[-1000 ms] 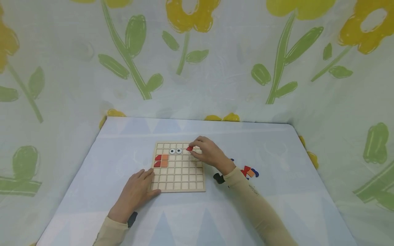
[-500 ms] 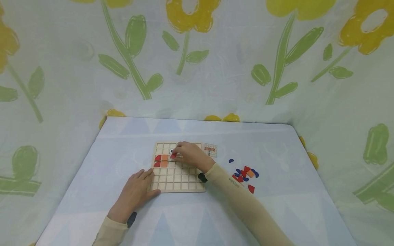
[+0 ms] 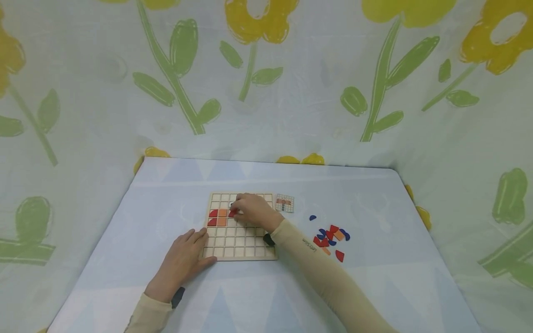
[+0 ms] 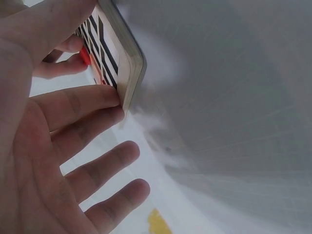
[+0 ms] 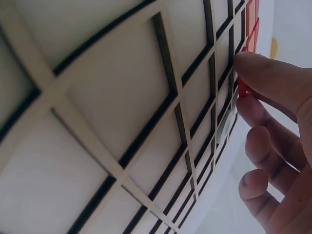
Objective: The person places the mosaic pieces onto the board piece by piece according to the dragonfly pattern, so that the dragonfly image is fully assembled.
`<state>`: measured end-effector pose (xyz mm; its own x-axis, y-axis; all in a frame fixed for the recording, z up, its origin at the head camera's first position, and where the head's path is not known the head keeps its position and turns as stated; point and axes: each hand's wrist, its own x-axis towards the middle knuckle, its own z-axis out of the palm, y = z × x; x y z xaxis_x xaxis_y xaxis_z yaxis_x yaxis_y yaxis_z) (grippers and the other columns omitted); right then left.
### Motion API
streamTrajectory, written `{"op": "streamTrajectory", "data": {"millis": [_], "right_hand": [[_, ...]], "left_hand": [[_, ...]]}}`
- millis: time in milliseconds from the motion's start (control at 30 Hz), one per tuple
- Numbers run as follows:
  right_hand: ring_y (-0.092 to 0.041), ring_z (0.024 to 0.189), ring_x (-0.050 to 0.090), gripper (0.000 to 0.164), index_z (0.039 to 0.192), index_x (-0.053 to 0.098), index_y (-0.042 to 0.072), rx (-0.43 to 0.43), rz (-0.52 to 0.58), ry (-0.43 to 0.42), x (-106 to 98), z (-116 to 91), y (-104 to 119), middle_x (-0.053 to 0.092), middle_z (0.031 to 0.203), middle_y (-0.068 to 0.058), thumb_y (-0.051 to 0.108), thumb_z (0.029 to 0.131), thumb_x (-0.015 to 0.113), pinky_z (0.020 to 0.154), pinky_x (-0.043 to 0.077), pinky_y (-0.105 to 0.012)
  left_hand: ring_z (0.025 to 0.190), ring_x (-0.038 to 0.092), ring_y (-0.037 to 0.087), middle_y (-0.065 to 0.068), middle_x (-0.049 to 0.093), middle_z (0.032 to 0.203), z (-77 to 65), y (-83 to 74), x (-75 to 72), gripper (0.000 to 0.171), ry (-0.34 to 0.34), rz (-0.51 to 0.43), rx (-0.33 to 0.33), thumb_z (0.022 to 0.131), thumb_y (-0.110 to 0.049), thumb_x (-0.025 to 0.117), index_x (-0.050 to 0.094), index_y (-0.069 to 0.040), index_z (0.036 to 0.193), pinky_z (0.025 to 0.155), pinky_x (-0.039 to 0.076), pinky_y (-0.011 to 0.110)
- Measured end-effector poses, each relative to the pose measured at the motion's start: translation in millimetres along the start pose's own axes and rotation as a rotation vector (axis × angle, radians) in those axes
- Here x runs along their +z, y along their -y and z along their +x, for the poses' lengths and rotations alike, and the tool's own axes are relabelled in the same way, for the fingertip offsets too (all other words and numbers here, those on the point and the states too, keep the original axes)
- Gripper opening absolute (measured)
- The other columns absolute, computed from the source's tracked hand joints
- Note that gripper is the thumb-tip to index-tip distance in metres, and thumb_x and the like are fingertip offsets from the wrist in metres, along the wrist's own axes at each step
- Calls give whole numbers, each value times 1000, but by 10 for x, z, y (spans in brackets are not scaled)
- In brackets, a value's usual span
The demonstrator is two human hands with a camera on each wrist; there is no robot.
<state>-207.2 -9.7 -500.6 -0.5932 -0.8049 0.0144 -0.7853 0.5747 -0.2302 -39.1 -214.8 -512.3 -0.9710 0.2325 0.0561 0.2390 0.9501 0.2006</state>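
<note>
A square wooden grid board (image 3: 250,241) lies on the table. My right hand (image 3: 256,212) is over its upper middle, pinching a small red tile (image 5: 243,87) between thumb and index finger, right at a cell beside two stacked orange square tiles (image 3: 222,217). Left of those sit two red quarter-circle tiles (image 3: 213,222) in the edge cells. The right hand mostly hides the round eye tiles behind it. My left hand (image 3: 183,254) rests against the board's left edge, thumb at the near corner. The left wrist view shows its fingertips (image 4: 113,95) touching the board's side, other fingers spread.
A small printed pattern card (image 3: 285,203) lies off the board's upper right side. Farther right is a loose pile of red, blue and orange tiles (image 3: 329,235), with one blue half-circle (image 3: 312,217) apart from it. A flower-printed cloth (image 3: 308,92) rises behind the table.
My right hand has carried the red tile left across the board, then down to a cell beside the orange tiles. The card and loose tiles have come into view. The left hand has stayed put.
</note>
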Motion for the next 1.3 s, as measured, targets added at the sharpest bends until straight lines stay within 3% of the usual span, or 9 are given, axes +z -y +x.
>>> {"op": "streamTrajectory", "data": {"millis": [400, 700, 1033, 1300], "right_hand": [[-6, 87, 59, 18, 112, 79, 23, 41, -4, 51, -4, 16, 41, 66, 103, 6, 29, 96, 72, 72, 53, -19], [-7, 85, 60, 16, 109, 80, 22, 11, -41, 9, 22, 18, 46, 66, 99, 5, 27, 99, 69, 70, 54, -20], [-6, 84, 59, 18, 113, 79, 26, 51, -71, 24, 40, 4, 57, 66, 101, 6, 30, 99, 69, 67, 53, -20], [-6, 89, 64, 22, 119, 76, 24, 55, -18, -70, 1, -133, 28, 69, 110, 6, 27, 98, 69, 70, 56, -21]], "left_hand": [[131, 50, 45, 20, 56, 144, 6, 10, 24, 77, -6, -5, 9, 82, -47, 83, 61, 6, 134, 108, 43, 59], [131, 50, 45, 20, 56, 144, 9, 2, 6, 77, 2, -4, 1, 83, -47, 82, 61, 6, 134, 109, 43, 59], [131, 50, 45, 20, 56, 143, 17, -14, -9, 77, 16, 6, -4, 82, -47, 83, 61, 6, 134, 109, 43, 59], [132, 50, 45, 20, 56, 144, 14, -13, -9, 78, 17, 8, -8, 82, -48, 82, 61, 6, 135, 109, 43, 60]]}}
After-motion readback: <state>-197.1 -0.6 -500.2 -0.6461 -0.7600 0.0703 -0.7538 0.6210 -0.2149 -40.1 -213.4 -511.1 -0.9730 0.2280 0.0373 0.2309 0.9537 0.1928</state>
